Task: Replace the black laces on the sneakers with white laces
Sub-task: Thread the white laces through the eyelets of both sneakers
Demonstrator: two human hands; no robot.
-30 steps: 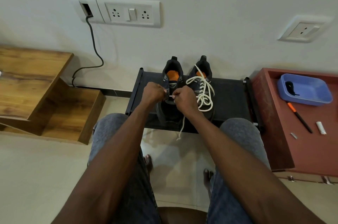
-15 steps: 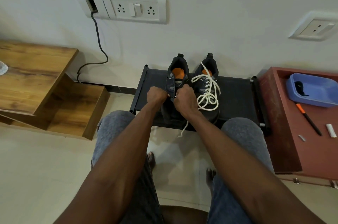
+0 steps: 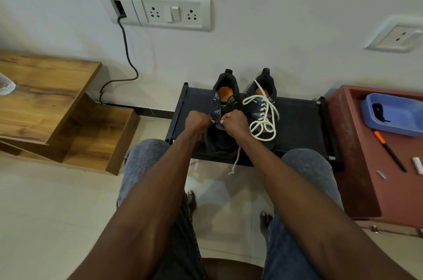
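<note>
Sneakers sit side by side on a low black rack point(image 3: 297, 117) against the wall, heels toward the wall. The right sneaker point(image 3: 263, 108) already carries a white lace point(image 3: 263, 117), threaded loosely, with slack loops piled over its front. The left sneaker point(image 3: 225, 106) shows no lace across its upper eyelets.

Both hands are at the middle of the left sneaker. The left hand point(image 3: 198, 122) and right hand point(image 3: 235, 124) have their fingers curled, fingertips nearly meeting over the eyelet flaps. They seem to pinch something small there, probably a lace end, but it is too small to make out. A white strand point(image 3: 235, 160) hangs below the right wrist, over the front edge of the rack.

Risks, as a judgement: the dangling strand could snag on the rack edge or under the wrist, and the tip could slip from the pinch or miss an eyelet, giving uneven lacing.

A blue tray point(image 3: 398, 115) to the right holds something dark, possibly a removed black lace.
</note>
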